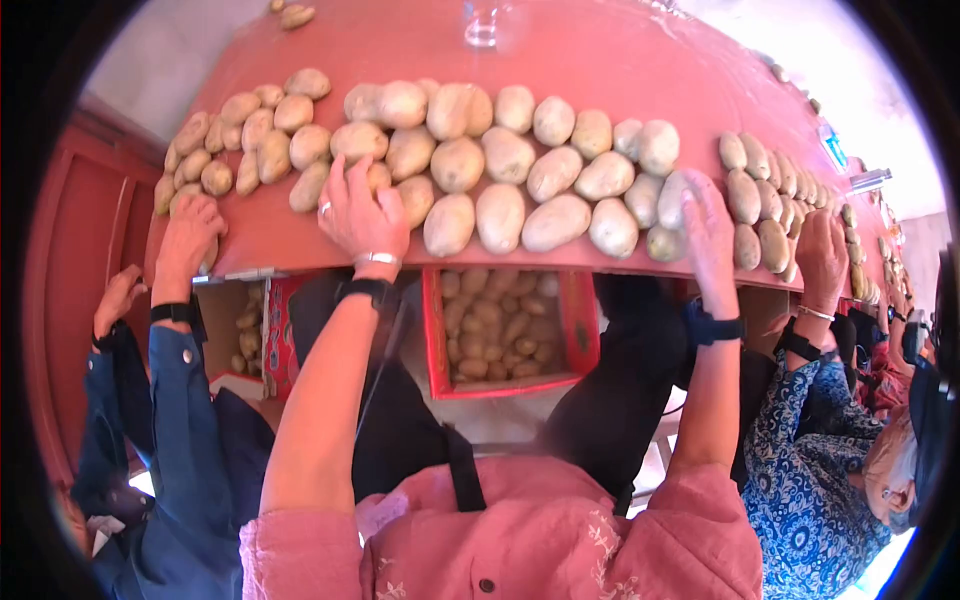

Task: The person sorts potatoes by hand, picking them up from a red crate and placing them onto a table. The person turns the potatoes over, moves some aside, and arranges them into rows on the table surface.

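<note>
Both hands lie open on the red table [600,60]. The left hand [360,215] spreads flat, its fingers resting on a potato [378,178]; the right hand [705,225] rests near the front edge, fingers straight, against a pale potato [672,198]. Potatoes [500,215] lie in loose rows between and beyond the hands. Below the edge stands a red box [585,335] full of potatoes. On either side, a neighbour's hand [190,230] and another hand [822,250] touch further heaps.
</note>
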